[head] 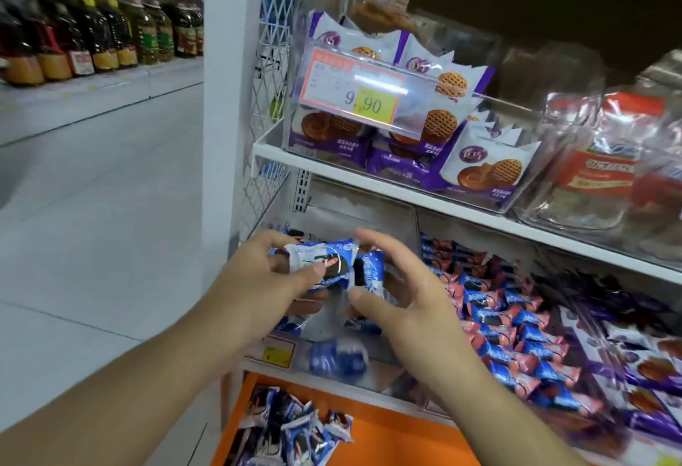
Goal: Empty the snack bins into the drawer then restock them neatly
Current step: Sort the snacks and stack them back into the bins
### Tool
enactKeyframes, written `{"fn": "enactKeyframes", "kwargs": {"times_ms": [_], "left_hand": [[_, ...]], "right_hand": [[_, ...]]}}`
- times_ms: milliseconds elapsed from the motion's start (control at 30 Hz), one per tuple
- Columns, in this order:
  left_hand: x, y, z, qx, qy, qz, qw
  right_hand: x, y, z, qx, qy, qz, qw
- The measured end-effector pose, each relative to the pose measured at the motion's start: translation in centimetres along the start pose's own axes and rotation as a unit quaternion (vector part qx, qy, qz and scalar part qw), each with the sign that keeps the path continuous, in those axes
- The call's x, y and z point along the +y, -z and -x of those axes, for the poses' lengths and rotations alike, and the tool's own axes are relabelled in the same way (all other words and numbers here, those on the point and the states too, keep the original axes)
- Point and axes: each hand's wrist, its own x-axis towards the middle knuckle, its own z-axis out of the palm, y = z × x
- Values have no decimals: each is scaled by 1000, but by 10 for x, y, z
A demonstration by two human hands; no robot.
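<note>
Blue-and-white snack packs are held in both hands in front of the lower shelf's leftmost clear bin (369, 214). One pack (324, 262) is gripped by the left hand (258, 281), fingers curled over its top and thumb pressed on its front. A second pack (371, 270) is pinched by the right hand (402, 292) between thumb and curled fingers. The two packs are touching at their ends. A blurred blue pack (337, 356) is seen below the hands, at the bin's front; whether it is resting or in the air cannot be told.

Orange drawer (387, 439), open beneath the lower shelf: a loose heap of blue-and-white packs (291, 432) is lying in its left part.

Lower shelf, right of the hands: a bin of blue-and-pink packs (516, 318) in stacked rows; further right, purple packs (642, 362), partly blurred.

Upper shelf (369, 179): a clear bin of purple-and-white waffle biscuit packs (483, 166), with a price tag (354, 89) reading 9.90 fixed on its front. Beside it, to the right, clear bins with red-labelled packs (598, 166) are seen, blurred.

White wire mesh panel (273, 59) closes the shelf's left end. Across the aisle, bottles of cooking oil (110, 37) are lined on a far shelf.
</note>
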Motion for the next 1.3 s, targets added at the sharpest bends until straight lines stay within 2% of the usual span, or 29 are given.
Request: {"fn": "enactKeyframes", "kwargs": {"times_ms": [100, 233, 367, 467, 533, 700, 833, 900, 967, 1100, 1300], "left_hand": [[3, 3, 3, 4, 0, 53, 999], [3, 7, 2, -3, -2, 26, 1000], [0, 8, 0, -13, 15, 8, 1000], [0, 8, 1, -17, 29, 53, 998], [2, 9, 5, -39, 29, 65, 997], [5, 13, 10, -90, 20, 41, 995], [1, 16, 8, -54, 9, -20, 998], [0, 19, 7, -43, 13, -29, 999], [-1, 22, 6, -22, 7, -42, 999], [-4, 30, 4, 61, -49, -155, 985], [-11, 35, 5, 33, -70, -147, 986]], "right_hand": [[-5, 6, -1, 36, -48, -31, 998], [-3, 5, -5, 67, -87, -96, 989], [-6, 2, -6, 50, -89, -169, 980], [-5, -1, -10, 68, -88, -220, 969], [-8, -1, -12, 66, -85, -212, 971], [-14, -3, -13, 66, -97, -120, 986], [-12, -8, -14, 21, -95, -34, 995], [-8, -10, -17, -7, -85, 75, 994], [1, -12, -26, 5, -63, 178, 982], [27, -19, -57, 18, -37, 303, 952], [79, -44, -85, -99, -17, 470, 877]]}}
